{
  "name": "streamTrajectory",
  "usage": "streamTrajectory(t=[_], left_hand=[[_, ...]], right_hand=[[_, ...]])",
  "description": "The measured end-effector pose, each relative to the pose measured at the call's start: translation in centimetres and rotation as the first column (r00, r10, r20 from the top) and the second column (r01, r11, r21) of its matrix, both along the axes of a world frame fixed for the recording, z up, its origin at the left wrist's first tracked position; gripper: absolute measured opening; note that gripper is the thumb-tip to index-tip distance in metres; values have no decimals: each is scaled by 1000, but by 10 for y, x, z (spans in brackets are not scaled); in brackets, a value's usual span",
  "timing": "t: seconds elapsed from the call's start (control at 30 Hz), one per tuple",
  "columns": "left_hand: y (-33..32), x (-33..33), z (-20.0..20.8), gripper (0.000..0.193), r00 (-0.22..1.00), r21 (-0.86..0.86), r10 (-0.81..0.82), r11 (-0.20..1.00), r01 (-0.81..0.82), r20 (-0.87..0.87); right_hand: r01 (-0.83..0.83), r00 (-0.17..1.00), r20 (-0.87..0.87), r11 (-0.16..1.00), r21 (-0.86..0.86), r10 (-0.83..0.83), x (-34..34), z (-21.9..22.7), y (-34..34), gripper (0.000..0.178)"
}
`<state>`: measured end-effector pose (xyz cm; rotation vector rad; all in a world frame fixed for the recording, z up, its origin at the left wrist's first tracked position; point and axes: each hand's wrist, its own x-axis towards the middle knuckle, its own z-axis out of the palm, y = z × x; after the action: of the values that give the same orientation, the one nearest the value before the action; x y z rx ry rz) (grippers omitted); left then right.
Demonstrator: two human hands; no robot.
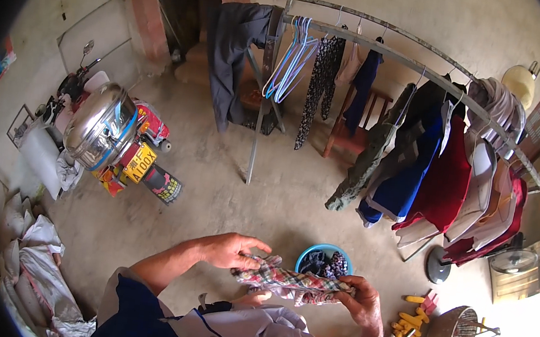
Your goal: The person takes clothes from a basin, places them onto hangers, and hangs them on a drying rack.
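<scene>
A plaid garment in red, white and dark checks is stretched sideways in front of my body, bunched into a long roll. My left hand grips its left end, with the index finger stretched out above the cloth. At the other end, my right hand pinches the fabric between thumb and fingers. Just beyond the garment, a blue basin stands on the floor with dark and patterned clothes in it. What kind of garment I hold cannot be made out.
A metal clothes rack with hanging clothes and blue hangers spans the far right. A motorcycle is parked at left, near white sacks. At lower right are a standing fan, corn cobs and a basket.
</scene>
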<state>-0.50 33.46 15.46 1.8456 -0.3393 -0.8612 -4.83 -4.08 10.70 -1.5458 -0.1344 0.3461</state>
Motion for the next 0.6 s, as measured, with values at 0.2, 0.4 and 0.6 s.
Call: streamTrajectory(t=[0.2, 0.4, 0.6], left_hand=[[32, -14, 4, 46, 1000, -243, 5, 970, -13, -30], [52, -27, 24, 34, 999, -394, 34, 918, -33, -5], [76, -28, 34, 33, 983, -412, 182, 896, -165, 2]], right_hand=[[-99, 987, 77, 901, -422, 144, 31, -5, 53, 31], [-238, 934, 141, 868, -437, 327, 56, -38, 105, 31], [-266, 931, 100, 839, -474, 351, 114, -16, 152, 27]])
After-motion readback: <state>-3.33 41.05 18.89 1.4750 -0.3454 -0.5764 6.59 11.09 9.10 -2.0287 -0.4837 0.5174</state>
